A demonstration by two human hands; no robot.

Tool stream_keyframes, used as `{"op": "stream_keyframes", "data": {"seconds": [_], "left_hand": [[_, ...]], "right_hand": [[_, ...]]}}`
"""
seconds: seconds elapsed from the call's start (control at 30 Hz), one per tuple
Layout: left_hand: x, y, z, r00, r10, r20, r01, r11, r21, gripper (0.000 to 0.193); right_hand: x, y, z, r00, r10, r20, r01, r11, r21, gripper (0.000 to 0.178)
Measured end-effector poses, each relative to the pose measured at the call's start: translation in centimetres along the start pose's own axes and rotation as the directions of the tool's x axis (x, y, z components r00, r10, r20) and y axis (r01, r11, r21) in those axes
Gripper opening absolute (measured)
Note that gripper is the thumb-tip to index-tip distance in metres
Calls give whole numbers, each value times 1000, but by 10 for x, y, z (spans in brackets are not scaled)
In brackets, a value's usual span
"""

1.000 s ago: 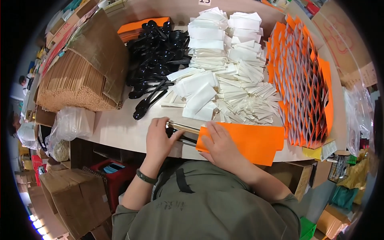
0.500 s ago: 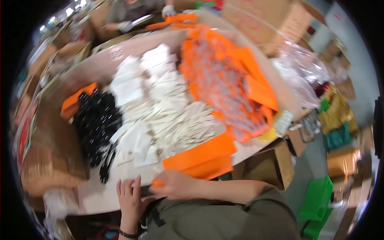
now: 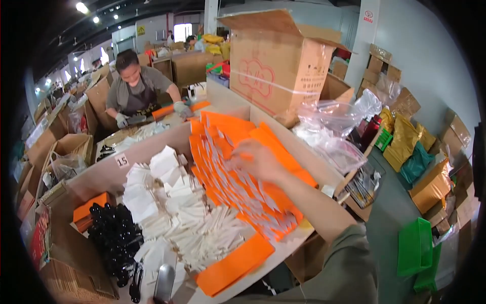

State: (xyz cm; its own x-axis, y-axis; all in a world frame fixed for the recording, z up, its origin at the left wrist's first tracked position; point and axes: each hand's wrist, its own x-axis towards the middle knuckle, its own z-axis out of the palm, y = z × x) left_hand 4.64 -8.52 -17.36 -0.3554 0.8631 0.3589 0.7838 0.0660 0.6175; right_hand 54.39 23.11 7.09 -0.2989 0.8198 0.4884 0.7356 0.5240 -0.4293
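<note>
My right hand (image 3: 257,160) reaches over the bin, fingers bent and apart above the pile of orange card sleeves (image 3: 217,175) with grey edges. Nothing shows in it. At the lower edge a shiny metal blade with a rounded tip (image 3: 165,281) points up. Only a sliver of my left hand (image 3: 158,301) shows at its base, closed on it; the rest is out of view. To the right of the blade, a flat orange sleeve (image 3: 235,266) lies at the near edge. White paper packets (image 3: 190,218) fill the middle, left of the orange pile.
Glossy black utensils (image 3: 114,240) are heaped at left beside an orange box (image 3: 90,210). Cardboard walls (image 3: 152,144) surround the work surface. A large carton (image 3: 276,71) and clear plastic bags (image 3: 334,126) stand at right. Across the wall, a gloved co-worker (image 3: 139,88) handles an orange piece.
My right hand has left the near edge and moved up and away, over the orange pile. My left hand has sunk almost out of view, and the metal blade shows now. The view has tilted up.
</note>
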Motion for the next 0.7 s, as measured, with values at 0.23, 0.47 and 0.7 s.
{"op": "stream_keyframes", "data": {"seconds": [0.23,0.47,0.7], "left_hand": [[-13,37,-10,994,-89,66,66,953,295,37],[-9,39,-11,984,-108,143,72,970,233,37],[-5,46,-11,977,-140,161,106,973,204,39]], "right_hand": [[15,186,39,734,678,-39,-638,668,-382,89],[5,213,52,691,674,-261,-675,472,-568,73],[27,148,0,790,519,-325,-612,669,-421,57]]}}
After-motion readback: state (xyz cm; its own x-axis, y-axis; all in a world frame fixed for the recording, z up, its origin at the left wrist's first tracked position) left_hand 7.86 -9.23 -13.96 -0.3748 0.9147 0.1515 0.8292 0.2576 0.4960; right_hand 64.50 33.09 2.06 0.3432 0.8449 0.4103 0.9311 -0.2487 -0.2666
